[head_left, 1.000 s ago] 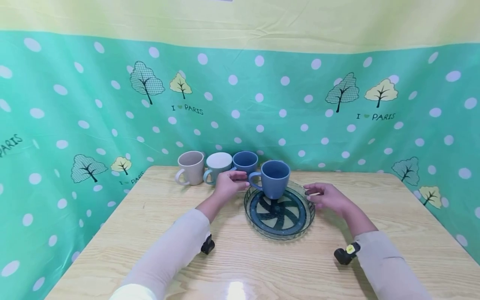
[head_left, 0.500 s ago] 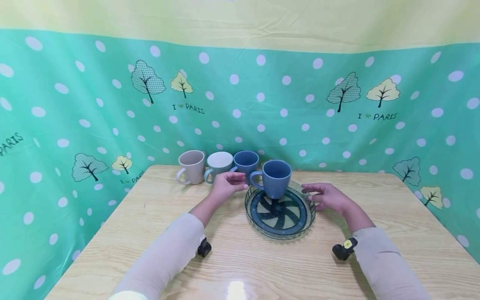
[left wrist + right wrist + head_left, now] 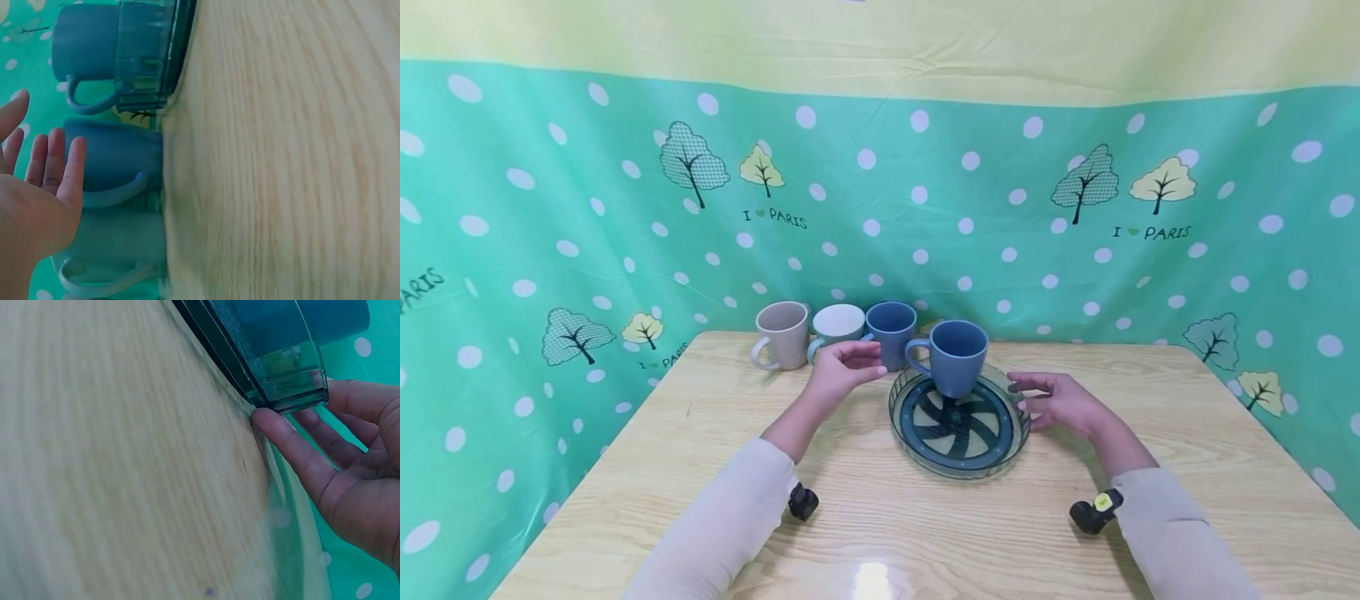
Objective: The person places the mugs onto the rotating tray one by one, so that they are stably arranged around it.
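A round see-through tray (image 3: 917, 456) with a fluted rim and dark swirl-patterned base sits on the table. Upright on its back part stands a blue mug (image 3: 958, 358), handle to the left. My left hand (image 3: 837, 371) hovers left of the tray, fingers loosely bent and holding nothing; the left wrist view shows a gap between it and the tray wall (image 3: 140, 62). At the tray's right edge, my right hand (image 3: 1063, 402) has thumb and fingers round the rim. The right wrist view shows the thumb (image 3: 281, 428) low on the wall and another finger near the top edge.
Along the table's back edge stand a beige mug (image 3: 786, 337), a pale green mug with white inside (image 3: 838, 321) and a second blue mug (image 3: 891, 325). The left hand partly covers the green one. A dotted green curtain (image 3: 917, 225) hangs directly behind them.
My left hand has drawn away from the tray to the left. The mug on the tray has shifted slightly right. My right hand stays at the rim, slightly nearer to me.
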The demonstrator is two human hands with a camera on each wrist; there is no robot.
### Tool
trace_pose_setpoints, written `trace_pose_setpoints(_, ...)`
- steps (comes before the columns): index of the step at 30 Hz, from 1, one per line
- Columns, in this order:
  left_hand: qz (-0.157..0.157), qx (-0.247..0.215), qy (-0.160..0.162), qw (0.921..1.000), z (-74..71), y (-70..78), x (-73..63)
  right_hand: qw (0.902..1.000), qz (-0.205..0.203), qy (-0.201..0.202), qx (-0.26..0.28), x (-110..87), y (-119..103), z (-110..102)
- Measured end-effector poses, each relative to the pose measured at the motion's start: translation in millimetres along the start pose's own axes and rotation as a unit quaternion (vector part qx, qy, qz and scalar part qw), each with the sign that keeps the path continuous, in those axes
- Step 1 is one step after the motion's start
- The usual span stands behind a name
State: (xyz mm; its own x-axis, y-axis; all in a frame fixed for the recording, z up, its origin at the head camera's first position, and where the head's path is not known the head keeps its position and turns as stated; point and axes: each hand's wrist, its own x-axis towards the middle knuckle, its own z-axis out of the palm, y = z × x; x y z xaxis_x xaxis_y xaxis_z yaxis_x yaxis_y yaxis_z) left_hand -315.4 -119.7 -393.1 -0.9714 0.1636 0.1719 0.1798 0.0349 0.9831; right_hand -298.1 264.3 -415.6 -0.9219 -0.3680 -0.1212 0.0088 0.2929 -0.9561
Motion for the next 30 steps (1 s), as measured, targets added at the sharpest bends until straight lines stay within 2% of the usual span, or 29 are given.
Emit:
trace_pose_setpoints(5, 0.004, -0.006, 0.002, 1.0, -6.2, 4.6, -5.5, 0.9997, -0.002, 0.002, 0.024, -5.8, 0, 4)
trace_pose_setpoints(12, 0.022, 0.005, 0.005, 0.9997, -16.9, 7.8, -14.5, 0.999, 0.007, 0.037, 0.021, -12.9, -4, 14)
trace_pose_setpoints(16, 0.028, -0.001, 0.031, 0.9991, -21.2, 9.5, -20.0, 0.9987, 0.007, 0.046, 0.021, -17.7, -5, 18)
trace_pose_setpoints(22, 0.056, -0.022, 0.074, 0.9955, -26.8, 12.4, -27.5, 0.998, 0.007, 0.058, 0.025, -21.3, -5, 22)
trace_pose_setpoints(26, 0.076, -0.02, 0.088, 0.993, -30.7, 14.5, -33.0, 0.9973, 0.011, 0.067, 0.028, -23.5, -5, 25)
trace_pose_setpoints(30, 0.083, -0.015, 0.096, 0.9918, -36.2, 15.7, -37.2, 0.9965, 0.015, 0.075, 0.034, -25.3, -3, 27)
